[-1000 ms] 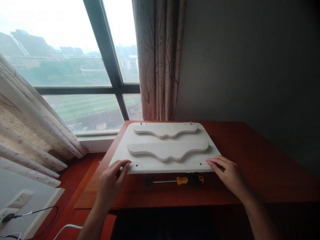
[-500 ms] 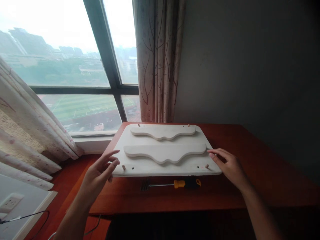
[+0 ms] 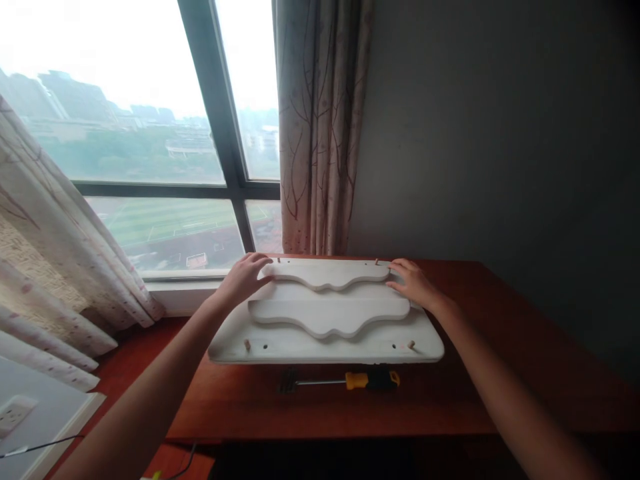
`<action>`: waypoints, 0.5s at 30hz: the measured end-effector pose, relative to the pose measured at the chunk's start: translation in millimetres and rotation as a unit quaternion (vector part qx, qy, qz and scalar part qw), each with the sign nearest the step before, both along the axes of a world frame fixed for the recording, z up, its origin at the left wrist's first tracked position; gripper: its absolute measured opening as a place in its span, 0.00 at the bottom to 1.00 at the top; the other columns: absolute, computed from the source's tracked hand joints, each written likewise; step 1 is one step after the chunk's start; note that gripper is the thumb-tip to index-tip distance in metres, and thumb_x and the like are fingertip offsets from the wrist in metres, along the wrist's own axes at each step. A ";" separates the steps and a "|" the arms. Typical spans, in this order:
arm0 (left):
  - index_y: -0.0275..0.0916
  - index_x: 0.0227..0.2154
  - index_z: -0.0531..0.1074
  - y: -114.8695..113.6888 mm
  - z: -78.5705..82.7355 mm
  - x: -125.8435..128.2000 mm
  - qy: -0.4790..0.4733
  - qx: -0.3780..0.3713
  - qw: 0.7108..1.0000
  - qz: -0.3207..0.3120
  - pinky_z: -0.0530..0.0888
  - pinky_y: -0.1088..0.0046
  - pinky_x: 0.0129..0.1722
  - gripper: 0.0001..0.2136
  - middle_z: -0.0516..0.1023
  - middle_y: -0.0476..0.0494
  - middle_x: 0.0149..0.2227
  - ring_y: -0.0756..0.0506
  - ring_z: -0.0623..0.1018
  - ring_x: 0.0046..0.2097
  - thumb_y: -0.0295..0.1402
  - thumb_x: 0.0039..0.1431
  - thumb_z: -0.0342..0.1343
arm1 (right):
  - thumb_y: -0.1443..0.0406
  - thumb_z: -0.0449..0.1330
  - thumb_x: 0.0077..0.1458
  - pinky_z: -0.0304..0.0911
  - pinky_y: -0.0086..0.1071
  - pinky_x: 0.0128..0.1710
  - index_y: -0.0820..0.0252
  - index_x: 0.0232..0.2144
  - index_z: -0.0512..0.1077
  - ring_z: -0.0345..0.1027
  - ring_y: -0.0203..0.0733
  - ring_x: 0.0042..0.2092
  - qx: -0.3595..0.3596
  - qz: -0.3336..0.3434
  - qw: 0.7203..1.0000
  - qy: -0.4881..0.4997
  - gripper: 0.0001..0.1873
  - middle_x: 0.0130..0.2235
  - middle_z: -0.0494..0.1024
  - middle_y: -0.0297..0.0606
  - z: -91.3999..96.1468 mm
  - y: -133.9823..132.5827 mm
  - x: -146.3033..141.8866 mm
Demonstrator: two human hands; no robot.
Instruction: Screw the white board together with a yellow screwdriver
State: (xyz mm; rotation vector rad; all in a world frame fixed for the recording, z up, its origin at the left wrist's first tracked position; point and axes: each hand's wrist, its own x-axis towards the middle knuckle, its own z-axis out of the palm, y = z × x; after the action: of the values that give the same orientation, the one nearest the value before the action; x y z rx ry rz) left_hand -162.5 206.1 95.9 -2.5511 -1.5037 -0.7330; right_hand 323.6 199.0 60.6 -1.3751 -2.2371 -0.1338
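A white panel with rounded corners (image 3: 330, 353) lies flat on the table, with wooden dowels (image 3: 247, 345) and small holes near its corners. Two white boards with a wavy front edge rest on it, a far scalloped board (image 3: 325, 274) and a near scalloped board (image 3: 327, 315). My left hand (image 3: 249, 277) has its fingers and thumb around the left end of the far board. At the opposite end, my right hand (image 3: 409, 280) holds that board the same way. Neither hand touches the near board.
In front of the panel lies a screwdriver with a yellow and black handle (image 3: 356, 381), beside several small dark screws (image 3: 287, 381). The reddish wooden table (image 3: 500, 347) extends to the right. A window and curtains (image 3: 320, 133) stand behind and left.
Both hands have moved forward and inward, from beside the near scalloped board to the ends of the far one, and closed on it. The camera view has shifted slightly.
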 end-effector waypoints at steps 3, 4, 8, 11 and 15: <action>0.40 0.41 0.78 6.7 -0.2 1.3 0.025 -0.016 0.999 -0.018 0.73 0.54 0.51 0.14 0.78 0.35 0.50 0.33 0.76 0.51 0.43 0.58 0.58 | 0.60 0.65 0.55 0.67 0.45 0.56 0.53 0.53 0.73 0.69 0.51 0.54 -0.003 0.009 1.000 -0.014 0.23 0.53 0.73 0.44 -0.9 10.2 -2.2; 0.40 0.40 0.78 7.5 -0.3 1.1 0.032 -0.020 0.999 -0.021 0.73 0.56 0.50 0.14 0.78 0.36 0.49 0.34 0.76 0.50 0.43 0.58 0.58 | 0.60 0.65 0.55 0.67 0.45 0.56 0.53 0.53 0.73 0.70 0.51 0.54 -0.005 0.014 1.000 -0.019 0.23 0.53 0.73 0.43 -0.7 12.1 -3.8; 0.40 0.40 0.77 8.6 -1.1 -0.6 0.045 -0.032 0.998 -0.012 0.75 0.62 0.43 0.13 0.79 0.37 0.47 0.36 0.79 0.44 0.43 0.59 0.57 | 0.59 0.64 0.56 0.68 0.42 0.53 0.53 0.52 0.73 0.70 0.49 0.52 -0.011 0.029 0.999 -0.037 0.21 0.52 0.74 0.43 0.1 15.1 -11.3; 0.41 0.43 0.77 9.3 -3.0 -1.5 0.047 -0.035 0.998 0.008 0.75 0.63 0.41 0.15 0.79 0.37 0.48 0.35 0.79 0.44 0.44 0.58 0.58 | 0.60 0.65 0.56 0.68 0.43 0.52 0.53 0.51 0.74 0.70 0.50 0.51 -0.011 0.026 0.999 -0.042 0.19 0.51 0.75 0.43 1.4 16.1 -14.6; 0.41 0.52 0.74 9.6 -6.4 -2.5 0.038 -0.036 0.998 0.033 0.74 0.61 0.43 0.21 0.80 0.36 0.50 0.33 0.79 0.47 0.44 0.58 0.59 | 0.61 0.66 0.55 0.67 0.43 0.53 0.54 0.50 0.75 0.71 0.50 0.51 -0.015 0.033 0.998 -0.050 0.19 0.50 0.77 0.42 5.9 16.8 -14.6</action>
State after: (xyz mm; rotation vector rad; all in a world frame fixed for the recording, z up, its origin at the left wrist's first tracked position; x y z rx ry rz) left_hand -164.9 215.7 89.4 -2.5344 -1.6108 -0.5764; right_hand 309.0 215.8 66.5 -1.3364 -2.3726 -0.1493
